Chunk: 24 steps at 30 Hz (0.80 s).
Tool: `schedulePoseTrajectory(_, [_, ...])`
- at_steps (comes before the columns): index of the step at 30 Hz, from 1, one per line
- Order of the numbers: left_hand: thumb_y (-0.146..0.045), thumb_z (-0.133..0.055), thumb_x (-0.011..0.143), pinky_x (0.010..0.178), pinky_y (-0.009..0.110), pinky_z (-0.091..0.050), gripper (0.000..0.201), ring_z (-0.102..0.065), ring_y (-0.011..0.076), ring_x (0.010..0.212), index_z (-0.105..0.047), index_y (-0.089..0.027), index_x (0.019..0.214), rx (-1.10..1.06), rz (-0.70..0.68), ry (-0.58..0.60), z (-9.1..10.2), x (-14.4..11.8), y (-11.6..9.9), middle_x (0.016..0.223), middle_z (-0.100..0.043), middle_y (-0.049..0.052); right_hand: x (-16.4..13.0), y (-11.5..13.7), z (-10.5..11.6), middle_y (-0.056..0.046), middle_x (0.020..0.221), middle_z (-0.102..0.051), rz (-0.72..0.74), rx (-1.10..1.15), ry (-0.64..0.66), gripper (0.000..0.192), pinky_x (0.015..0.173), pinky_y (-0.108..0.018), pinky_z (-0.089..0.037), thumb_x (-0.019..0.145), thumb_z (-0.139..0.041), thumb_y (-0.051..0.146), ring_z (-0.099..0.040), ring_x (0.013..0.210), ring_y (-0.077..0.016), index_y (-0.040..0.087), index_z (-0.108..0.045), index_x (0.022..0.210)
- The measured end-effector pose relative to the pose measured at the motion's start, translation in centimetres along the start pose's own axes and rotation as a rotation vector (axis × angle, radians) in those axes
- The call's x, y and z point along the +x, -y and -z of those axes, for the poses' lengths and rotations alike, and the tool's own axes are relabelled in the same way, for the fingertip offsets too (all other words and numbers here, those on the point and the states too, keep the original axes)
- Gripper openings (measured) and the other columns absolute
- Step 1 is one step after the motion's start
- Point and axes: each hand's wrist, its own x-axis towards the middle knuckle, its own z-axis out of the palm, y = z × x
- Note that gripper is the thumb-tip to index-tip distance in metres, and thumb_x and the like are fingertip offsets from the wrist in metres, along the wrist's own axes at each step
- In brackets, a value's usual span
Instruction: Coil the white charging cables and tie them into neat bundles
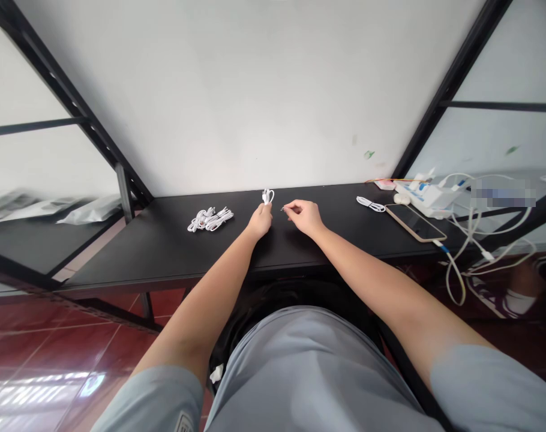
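Note:
My left hand is closed around a coiled white cable, whose loops and ends stick up above the fist. Just to its right, my right hand pinches a small thin piece, too small to name, between thumb and forefinger. The two hands are a short way apart over the black table. Left of my left hand lies a pile of bundled white cables. One more bundled white cable rests on the table to the right of my right hand.
A phone with a cable plugged in lies at the right. Behind it sits a white power strip with chargers and tangled cords. Black metal frame posts stand on both sides, and a white wall rises behind. Another person's foot shows at lower right.

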Motion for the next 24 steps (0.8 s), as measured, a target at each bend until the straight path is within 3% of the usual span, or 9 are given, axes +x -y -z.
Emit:
schedulePoseTrajectory(6, [-0.045,-0.036,0.100,0.040,0.022,-0.030,0.027,-0.047,0.0089,0.037,-0.043,-0.021,0.089,-0.034,-0.011,0.124,0.1,-0.3,0.2,0.069,-0.063,-0.001,-0.1,0.5,0.0,-0.003,0.074,-0.070,0.197,-0.131,-0.061,0.017,0.067,-0.029,-0.048,0.088,-0.062,0.029,-0.063,0.066,-0.0162,0.020,-0.074,0.080])
schedulePoseTrajectory(13, [-0.031,-0.045,0.095,0.057,0.026,-0.037,0.025,-0.048,0.0125,0.056,-0.051,-0.019,0.074,0.170,-0.198,0.083,0.2,0.0,0.4,0.064,-0.056,0.000,-0.6,1.5,-0.5,-0.003,0.077,-0.062,0.321,-0.325,0.023,0.019,0.066,-0.028,-0.041,0.091,-0.056,0.022,-0.056,0.068,-0.0148,0.020,-0.072,0.080])
schedulePoseTrajectory(18, [-0.032,-0.043,0.094,0.064,0.027,-0.039,0.027,-0.052,0.0163,0.069,-0.054,-0.018,0.074,0.205,-0.255,0.115,-0.1,0.2,0.5,0.071,-0.058,0.003,-0.6,1.6,-0.4,-0.003,0.079,-0.061,0.299,-0.394,0.017,0.020,0.065,-0.028,-0.038,0.091,-0.055,0.023,-0.054,0.067,-0.0151,0.021,-0.072,0.082])
schedulePoseTrajectory(24, [-0.036,-0.050,0.092,0.067,0.027,-0.043,0.025,-0.056,0.0179,0.072,-0.062,-0.017,0.079,0.057,-0.124,0.086,-0.6,0.3,0.4,0.071,-0.060,0.003,-0.2,1.5,0.0,-0.003,0.076,-0.059,0.214,-0.381,-0.056,0.019,0.065,-0.029,-0.037,0.090,-0.055,0.024,-0.053,0.066,-0.0152,0.020,-0.069,0.077])
